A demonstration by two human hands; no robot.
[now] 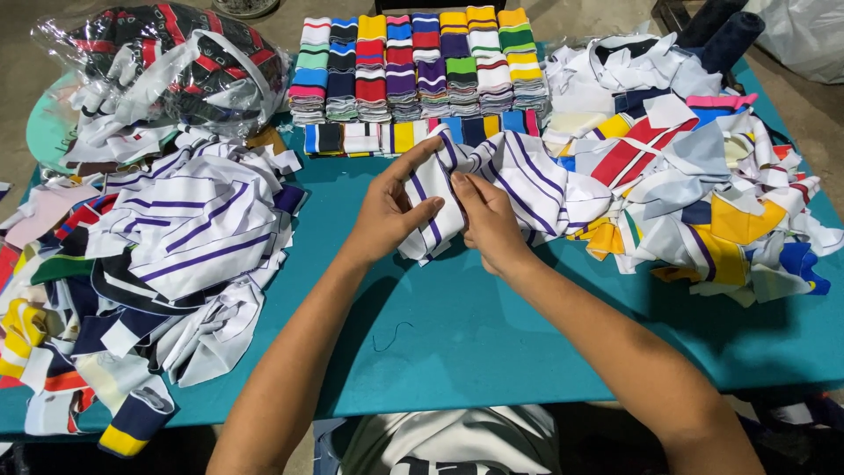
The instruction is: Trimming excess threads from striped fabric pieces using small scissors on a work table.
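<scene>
Right now, both of your hands are busy with one piece of cloth at the middle of the counter [492,343].

Left hand: your left hand [391,211] is closed on the white knit strip with purple stripes [519,180], thumb across the front of the fold, forefinger stretched up along its upper edge.

Right hand: your right hand [488,220] pinches the same strip just beside the left, fingertips pressed into the fold, knuckles turned toward you.

Strip: it is held just above the teal counter, bunched between your hands, and its free end trails to the right, touching the mixed heap.

Left pile: a heap of white and purple striped pieces [189,233] lies well to the left of your hands, with darker and yellow scraps under and around it.

Right pile: a loose heap of mixed pieces [703,189], white, yellow, red and blue, spreads over the right side of the counter.

Far edge: folded striped bands in many colours stand in neat stacks [413,66], with a single row of bands [387,136] lying in front of them.

Far left corner: a clear plastic bag [176,66] stuffed with dark, red-striped cloth.

Counter front: a short dark thread [393,337] lies on the bare teal surface between your forearms.
</scene>
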